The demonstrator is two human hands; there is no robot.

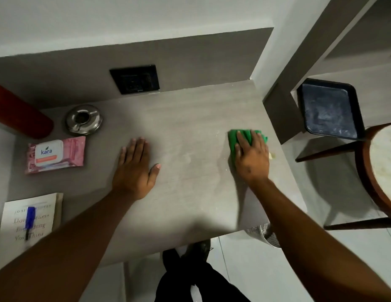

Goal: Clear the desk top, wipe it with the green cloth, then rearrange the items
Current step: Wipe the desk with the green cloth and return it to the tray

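The grey desk top (190, 131) fills the middle of the view. My right hand (251, 158) presses flat on the green cloth (234, 138) near the desk's right edge. My left hand (135, 166) lies flat and open on the desk's middle, holding nothing. On the left part of the desk sit a steel ashtray (83, 119), a pink pack of wet wipes (56, 154), and a pale book (30, 221) with a blue pen (29, 219) lying on its cover. A small pale scrap (272, 155) lies at the right edge beside my right hand.
A red cylinder (20, 112) leans in at the far left. A black socket plate (134, 79) is set in the back wall. Right of the desk stand a dark tray (330, 110) and a round wooden stool (382, 166). A metal bin (266, 234) stands below the desk's front edge.
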